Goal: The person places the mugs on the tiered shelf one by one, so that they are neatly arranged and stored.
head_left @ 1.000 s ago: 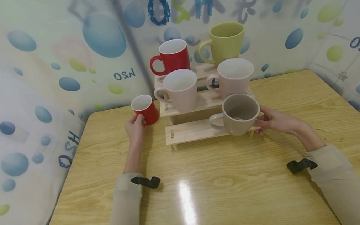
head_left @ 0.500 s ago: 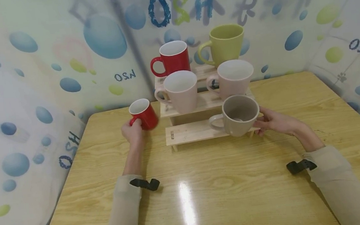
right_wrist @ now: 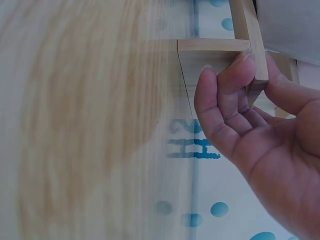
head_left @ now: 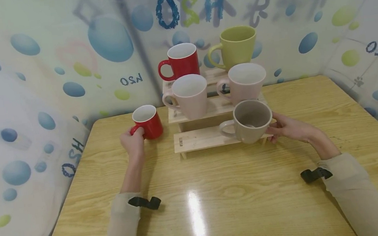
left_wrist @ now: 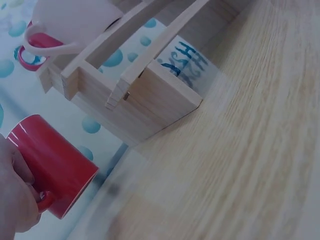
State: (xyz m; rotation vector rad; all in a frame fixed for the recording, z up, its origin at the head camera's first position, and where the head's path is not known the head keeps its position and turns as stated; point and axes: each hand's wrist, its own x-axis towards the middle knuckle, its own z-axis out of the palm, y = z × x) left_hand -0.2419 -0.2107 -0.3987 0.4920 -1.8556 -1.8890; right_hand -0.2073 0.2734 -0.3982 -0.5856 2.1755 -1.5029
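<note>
By its handle, my left hand (head_left: 132,142) holds a red mug (head_left: 151,127) with a white inside, left of the wooden rack (head_left: 201,139). The left wrist view shows the mug (left_wrist: 56,162) upside from the tabletop, its base apart from the wood. My right hand (head_left: 291,126) grips the right end of the rack's lowest shelf. Seen from the right wrist, the fingers of that hand (right_wrist: 270,125) curl under the shelf end (right_wrist: 257,55) with the thumb across the other side. Beside it a beige mug (head_left: 253,123) stands on that shelf, handle to the left.
Two pale pink mugs (head_left: 190,99) stand on the middle shelf. Another red mug (head_left: 184,62) and a yellow-green mug (head_left: 240,48) are on the top one. A patterned curtain (head_left: 108,39) hangs behind the wooden table (head_left: 215,190).
My left hand has drawn the red mug left and toward me, away from the rack, and the mug's handle now shows. The right hand has stayed on the shelf end.
</note>
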